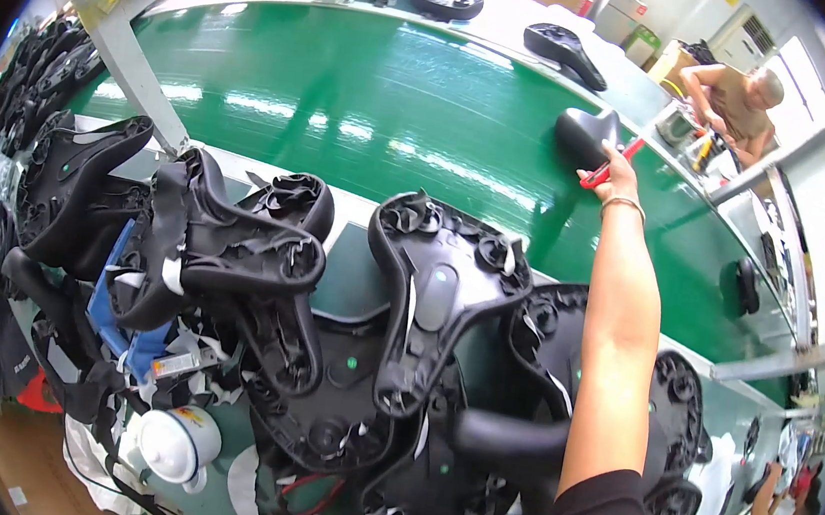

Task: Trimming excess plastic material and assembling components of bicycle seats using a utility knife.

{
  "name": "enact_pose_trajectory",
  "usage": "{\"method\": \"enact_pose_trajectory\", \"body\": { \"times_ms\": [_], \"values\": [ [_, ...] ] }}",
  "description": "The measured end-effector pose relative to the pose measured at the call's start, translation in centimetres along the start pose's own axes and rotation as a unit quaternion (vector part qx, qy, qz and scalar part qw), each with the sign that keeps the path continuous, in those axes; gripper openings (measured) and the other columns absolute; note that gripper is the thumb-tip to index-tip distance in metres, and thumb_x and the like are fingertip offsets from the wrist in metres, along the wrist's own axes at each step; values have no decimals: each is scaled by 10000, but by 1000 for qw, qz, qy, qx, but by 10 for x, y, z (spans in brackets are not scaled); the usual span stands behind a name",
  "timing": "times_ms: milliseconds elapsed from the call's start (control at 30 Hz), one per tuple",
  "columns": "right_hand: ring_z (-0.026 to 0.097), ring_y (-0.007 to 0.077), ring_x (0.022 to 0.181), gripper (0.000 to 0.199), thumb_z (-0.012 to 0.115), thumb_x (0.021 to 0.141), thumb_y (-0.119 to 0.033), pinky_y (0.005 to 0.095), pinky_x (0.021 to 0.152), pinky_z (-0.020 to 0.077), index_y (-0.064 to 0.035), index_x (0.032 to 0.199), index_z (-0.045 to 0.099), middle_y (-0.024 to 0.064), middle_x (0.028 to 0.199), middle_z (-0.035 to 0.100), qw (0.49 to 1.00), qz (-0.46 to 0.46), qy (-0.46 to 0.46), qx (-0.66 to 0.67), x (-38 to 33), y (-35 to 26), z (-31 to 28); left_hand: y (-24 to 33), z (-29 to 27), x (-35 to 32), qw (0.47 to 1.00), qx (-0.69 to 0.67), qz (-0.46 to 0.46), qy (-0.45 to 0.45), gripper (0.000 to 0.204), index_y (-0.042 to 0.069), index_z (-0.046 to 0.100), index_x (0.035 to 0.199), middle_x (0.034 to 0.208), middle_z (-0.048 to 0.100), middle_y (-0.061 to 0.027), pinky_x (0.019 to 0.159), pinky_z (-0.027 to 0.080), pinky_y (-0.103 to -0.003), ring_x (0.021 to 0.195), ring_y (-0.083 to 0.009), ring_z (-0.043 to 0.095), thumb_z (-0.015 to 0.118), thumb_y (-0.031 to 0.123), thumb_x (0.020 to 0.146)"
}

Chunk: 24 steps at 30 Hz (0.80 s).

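Observation:
My right arm stretches far forward over the green conveyor belt. In my right hand, the fingers are closed round a slim red tool whose exact kind I cannot make out. A smooth black bicycle saddle lies on the belt right at my fingertips; whether they touch it is unclear. Below my arm, several black saddles lie underside up with loose cover edges, among them one saddle in the middle and another saddle to its left. A dark elongated shape beside my forearm is smeared by motion. My left hand is out of sight.
A white lidded enamel mug stands at the lower left, near a blue holder and cover scraps. White metal posts frame the belt. Across it, a co-worker works beside a metal pot. More saddles lie along the far side.

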State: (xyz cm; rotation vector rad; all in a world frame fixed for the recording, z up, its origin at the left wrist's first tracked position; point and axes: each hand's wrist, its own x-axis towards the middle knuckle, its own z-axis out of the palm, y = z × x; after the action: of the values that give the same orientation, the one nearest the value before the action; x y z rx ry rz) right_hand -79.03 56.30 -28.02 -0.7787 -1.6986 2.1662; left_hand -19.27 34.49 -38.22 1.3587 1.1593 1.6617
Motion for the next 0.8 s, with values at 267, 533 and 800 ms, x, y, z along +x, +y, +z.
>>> {"method": "enact_pose_trajectory", "body": {
  "times_ms": [267,533,800],
  "values": [
    [579,246,896,236,655,828,-160,413,585,556,-145,1041,555,72,1017,569,994,-90,28,59,-10,-64,-16,-12,0,8,996,-2,86,-23,251,58,539,933,841,548,-75,626,478,-336,707,-189,604,645,278,876],
    [525,72,605,245,669,802,-182,195,489,423,-84,1020,618,-15,839,572,878,-302,-287,-236,-343,-190,-53,34,-27,15,995,13,26,-96,219,30,570,903,806,572,-91,638,469,-342,720,-222,578,616,241,864],
    [558,187,708,332,751,643,-165,284,560,423,-102,949,640,56,869,577,536,-612,-406,-417,-585,-100,-115,112,-5,-58,967,-8,-153,203,280,-6,619,832,772,653,-94,640,486,-337,676,-201,601,557,256,909]
  ]
}}
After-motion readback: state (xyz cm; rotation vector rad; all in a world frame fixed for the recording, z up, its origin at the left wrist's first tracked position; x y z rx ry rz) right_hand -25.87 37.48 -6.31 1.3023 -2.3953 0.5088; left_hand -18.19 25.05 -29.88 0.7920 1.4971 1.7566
